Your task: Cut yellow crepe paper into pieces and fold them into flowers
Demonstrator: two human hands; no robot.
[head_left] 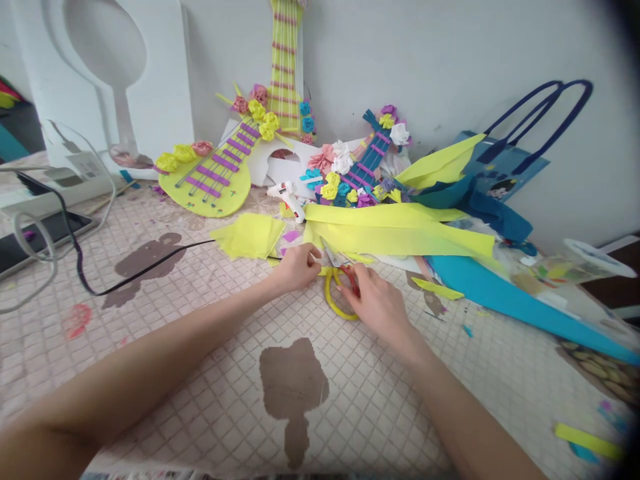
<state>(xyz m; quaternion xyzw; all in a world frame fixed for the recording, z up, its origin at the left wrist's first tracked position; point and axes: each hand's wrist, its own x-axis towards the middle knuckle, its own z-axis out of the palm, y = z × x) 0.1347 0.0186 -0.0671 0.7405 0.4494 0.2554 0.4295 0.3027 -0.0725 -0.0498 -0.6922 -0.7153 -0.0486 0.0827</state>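
Note:
Red and yellow scissors (pixel 341 313) are at the table's centre, blades pointing up and away. The fingers of my right hand (pixel 379 300) are wrapped round their red handle, beside the yellow loop. Just left of the blades, my left hand (pixel 300 268) has its fingers pinched together; what they hold, if anything, is too small to name. Yellow crepe paper strips (pixel 400 230) stretch away to the right beyond both hands. A yellow paper piece (pixel 253 235) lies left of them. Behind the hands is a white glue gun (pixel 289 199).
Paper guitars with flowers, one yellow (pixel 215 180) and one blue (pixel 367 163), stand against the wall. A black cord (pixel 145 270) crosses the left side. Blue paper (pixel 520 303), a clear cup (pixel 580 260) and a blue bag (pixel 520 170) are at right.

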